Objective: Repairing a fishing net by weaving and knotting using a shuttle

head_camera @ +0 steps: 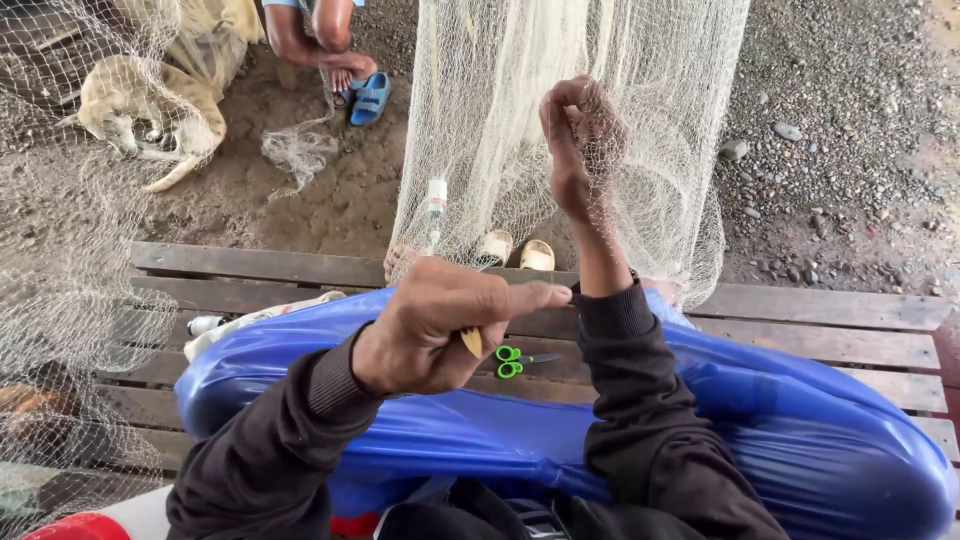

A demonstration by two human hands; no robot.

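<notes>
Pale cream fishing net [500, 130] hangs in a long vertical drape ahead of me, beyond the far edge of the bench [830, 310], its long axis running top to bottom. My right hand [580, 150] is raised up into it, fingers pinched shut on a bunch of mesh at about mid-drape, wrist toward me, so this hand is the one in the net. My left hand [440, 330] sits lower and nearer me, over the blue plastic sheet [760, 400] across my lap, well below and left of the pinched mesh. It is curled closed around a yellowish netting needle [471, 342], only the tip poking out under the palm, index finger stretched out pointing right toward my right forearm. The net lies up and forward-right from that needle tip. Small green-handled scissors [512, 361] lie on the bench slats just beside the left hand, touching neither hand. A small white bottle-like float [436, 196] hangs in the net left of my right hand. More net [70, 250] drapes down the left side of the view. Far off on the dirt: a tan dog [150, 105] lying down, another person's bare leg [330, 40] with a blue sandal [370, 98], and pale sandals [520, 250] just past the bench's far edge.
</notes>
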